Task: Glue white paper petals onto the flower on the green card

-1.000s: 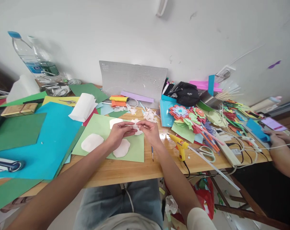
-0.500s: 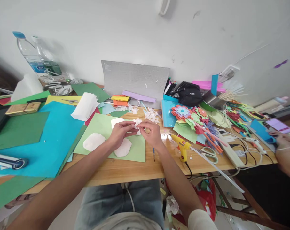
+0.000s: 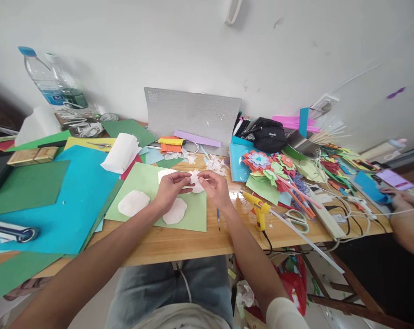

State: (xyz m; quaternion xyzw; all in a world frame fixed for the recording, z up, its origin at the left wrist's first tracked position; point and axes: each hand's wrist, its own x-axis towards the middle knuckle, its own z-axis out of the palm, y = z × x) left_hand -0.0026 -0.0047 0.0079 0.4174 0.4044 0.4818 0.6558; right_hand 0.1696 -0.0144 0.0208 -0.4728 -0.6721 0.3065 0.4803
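Note:
Between my two hands is a small white paper piece with a ragged edge. The fingertips of my left hand pinch its left side, and those of my right hand pinch its right side. Both hands are over the light green sheet. On that sheet lie rounded white paper cutouts: one on the left, one below my left hand, and one partly hidden behind it. Another white cutout shows just under the held piece.
A yellow glue gun, green-handled scissors and a thin brush lie to the right. White paper scraps are behind my hands. Paper flowers stand back right. At far right, another person's hand is near a phone.
My right hand's fingers have shifted slightly and moved a little apart from the left ones, so more of the white paper shows. The view has turned very slightly.

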